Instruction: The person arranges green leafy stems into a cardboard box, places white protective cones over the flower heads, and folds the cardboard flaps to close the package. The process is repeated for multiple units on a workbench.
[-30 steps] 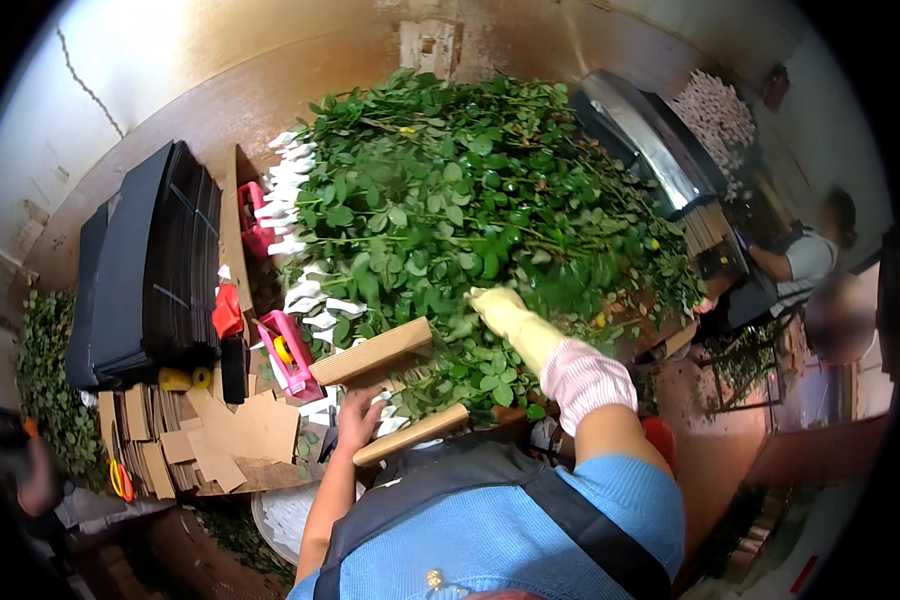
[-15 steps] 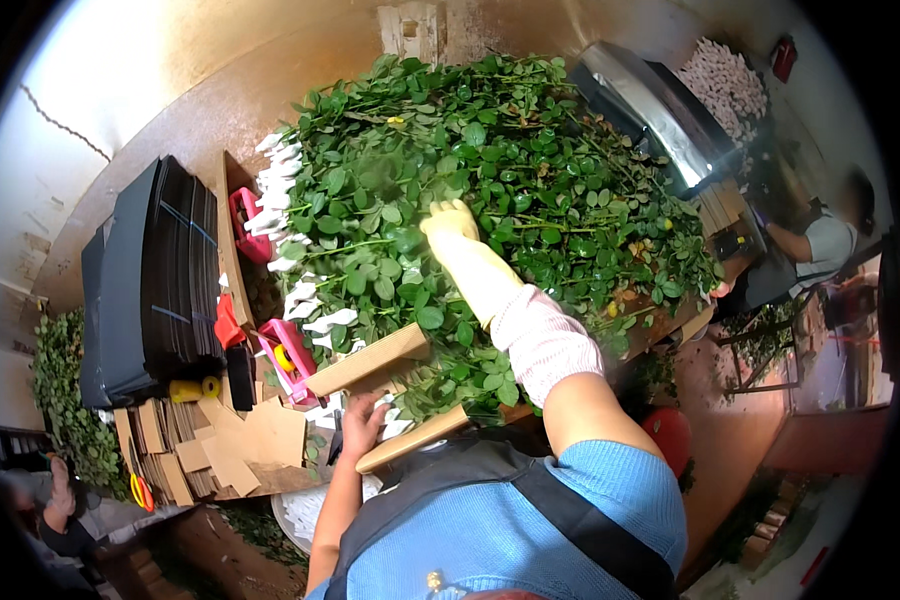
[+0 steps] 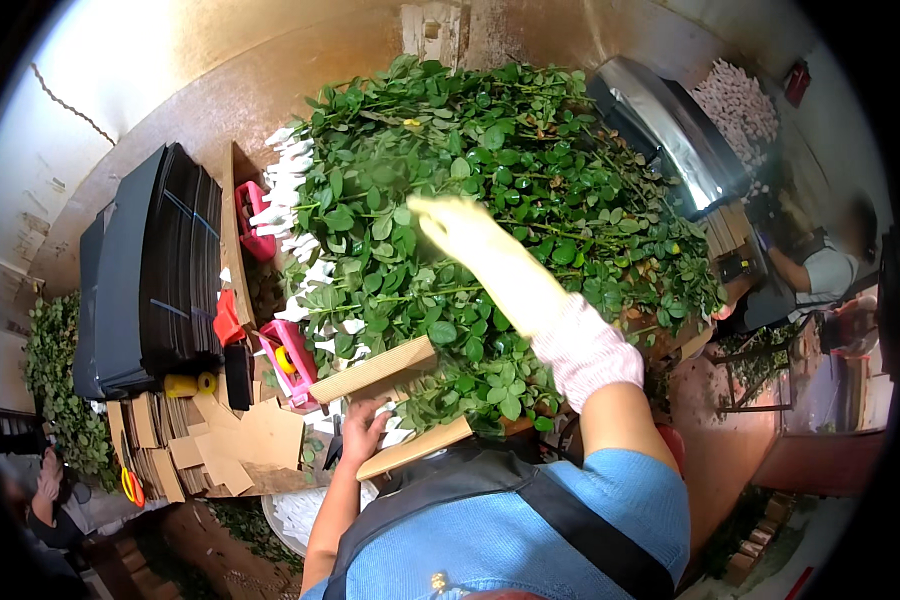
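Rose stems with green leaves lie heaped across the bench, white-sleeved heads along their left side. My right hand, in a long yellow glove with a pink striped cuff, reaches over the leaves; motion blurs its fingers. Bare and low at the centre, my left hand has curled fingers beside white sleeves, between a corrugated cardboard strip and a padded front edge; what it holds is unclear.
Left are pink tape dispensers, stacked black sheets, cardboard pieces and orange-handled scissors. A metallic roll lies back right. Another person is at the right; someone's hand shows at far left.
My gloved right hand has moved forward and leftward across the leaves, higher in the picture. My left hand remains low by the cardboard strip.
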